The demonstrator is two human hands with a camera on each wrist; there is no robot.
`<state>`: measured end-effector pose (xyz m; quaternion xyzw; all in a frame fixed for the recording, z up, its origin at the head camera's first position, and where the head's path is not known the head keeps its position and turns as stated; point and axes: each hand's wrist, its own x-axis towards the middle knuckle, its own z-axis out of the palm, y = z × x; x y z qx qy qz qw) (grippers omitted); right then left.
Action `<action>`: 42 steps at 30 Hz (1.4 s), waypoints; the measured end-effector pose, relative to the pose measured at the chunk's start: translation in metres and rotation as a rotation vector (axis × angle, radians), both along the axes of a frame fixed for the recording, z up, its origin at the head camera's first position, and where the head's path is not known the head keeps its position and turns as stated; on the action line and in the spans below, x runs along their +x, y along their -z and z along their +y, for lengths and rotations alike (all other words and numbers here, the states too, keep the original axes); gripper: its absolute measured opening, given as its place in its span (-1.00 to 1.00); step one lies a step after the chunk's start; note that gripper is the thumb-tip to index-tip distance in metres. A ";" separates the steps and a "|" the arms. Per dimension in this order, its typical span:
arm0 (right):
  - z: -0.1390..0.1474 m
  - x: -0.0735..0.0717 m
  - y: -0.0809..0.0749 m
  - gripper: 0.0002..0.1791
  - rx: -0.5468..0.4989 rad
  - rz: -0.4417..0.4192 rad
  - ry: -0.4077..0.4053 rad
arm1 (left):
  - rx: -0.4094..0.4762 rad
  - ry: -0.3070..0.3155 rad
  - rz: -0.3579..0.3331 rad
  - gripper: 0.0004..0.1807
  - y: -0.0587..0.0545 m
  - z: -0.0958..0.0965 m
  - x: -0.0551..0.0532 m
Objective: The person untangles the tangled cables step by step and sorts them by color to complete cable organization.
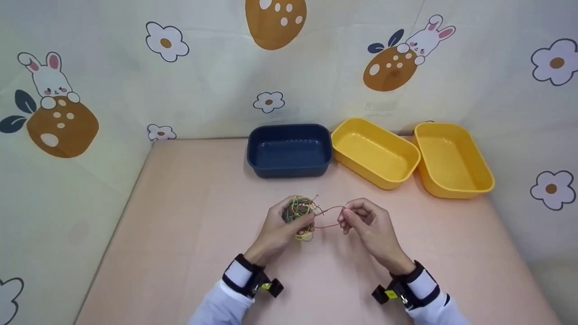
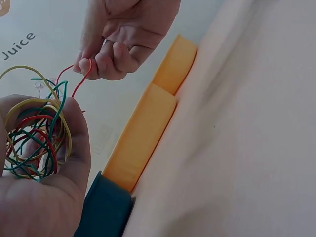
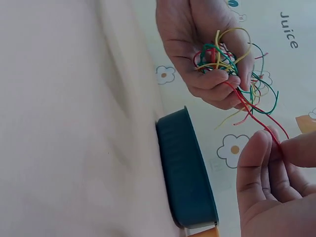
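My left hand (image 1: 274, 230) holds a loose tangle of thin red, green and yellow wires (image 2: 37, 143), with the thumb across it. Several curled ends stick out past the fingers. To the right, the thumb and fingertips of my right hand (image 1: 374, 228) pinch a red wire (image 2: 83, 80) drawn out of the bundle. Two red strands span the short gap between the hands in the head view. Both hands are above the table, in front of the bins. The fingers partly hide the middle of the tangle.
A dark blue bin (image 1: 289, 173) stands at the back of the table (image 1: 194, 203). Right of it are a yellow bin (image 1: 361, 174) set at an angle and another yellow bin (image 1: 456, 193). A patterned cloth (image 1: 203, 90) hangs behind and along the sides.
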<state>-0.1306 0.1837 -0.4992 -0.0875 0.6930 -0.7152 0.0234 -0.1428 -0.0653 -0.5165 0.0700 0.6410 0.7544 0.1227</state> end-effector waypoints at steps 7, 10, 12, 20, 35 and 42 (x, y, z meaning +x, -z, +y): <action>0.006 0.000 -0.002 -0.91 -0.136 -0.124 -0.117 | 0.039 0.025 -0.014 -0.56 -0.001 -0.002 -0.001; 0.011 0.000 -0.003 -0.97 -0.147 -0.151 -0.211 | 0.006 0.010 0.009 -0.58 -0.002 -0.004 0.000; 0.013 -0.001 -0.003 -0.92 -0.085 -0.139 -0.248 | -0.022 0.007 0.028 -0.59 -0.001 -0.005 0.000; 0.011 0.000 -0.001 -0.79 0.117 -0.082 -0.235 | -0.056 0.056 0.056 -0.59 0.002 -0.008 0.001; 0.020 -0.002 -0.004 -0.94 -0.257 -0.186 -0.111 | 0.018 -0.016 -0.018 -0.53 -0.002 -0.022 -0.003; 0.021 -0.003 -0.006 -0.96 -0.315 -0.181 -0.047 | 0.008 -0.049 -0.008 -0.49 -0.003 -0.030 -0.004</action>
